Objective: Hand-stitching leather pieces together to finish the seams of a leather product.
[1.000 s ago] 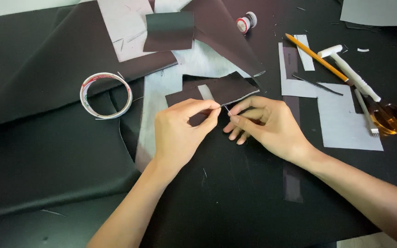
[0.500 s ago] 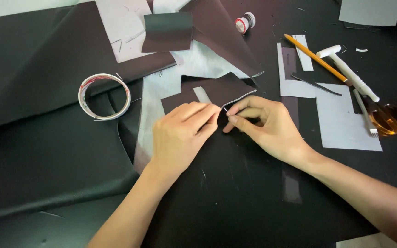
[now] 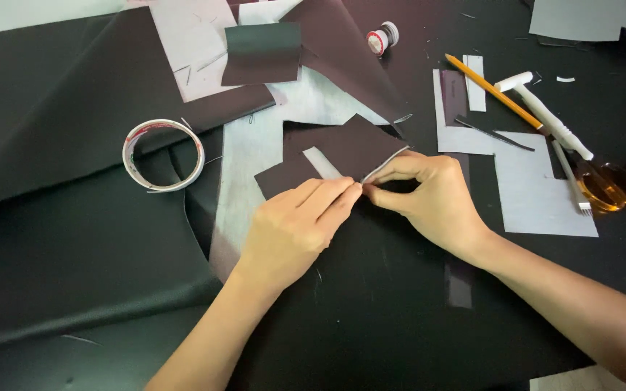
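Observation:
A small dark brown fabric piece point(image 3: 342, 148) with a pale strip on it lies in the middle of the table. My left hand point(image 3: 295, 228) presses flat on its lower edge, fingertips at the folded corner. My right hand point(image 3: 429, 199) pinches that same corner, where a thin pale edge of the fabric shows between thumb and forefinger. The fingertips of both hands almost touch. Under the piece lies a sheet of pale grey interfacing point(image 3: 244, 163).
A roll of tape point(image 3: 163, 154) sits to the left on black cloth point(image 3: 59, 239). To the right lie grey paper pieces point(image 3: 541, 192), a yellow pencil point(image 3: 490, 90), a white-handled tool point(image 3: 545, 116) and an amber glue brush point(image 3: 606, 187). A thread spool point(image 3: 382, 36) stands at the back.
Both hands have shifted slightly up and left, closing in on the fabric corner. The right hand now pinches the folded edge more tightly.

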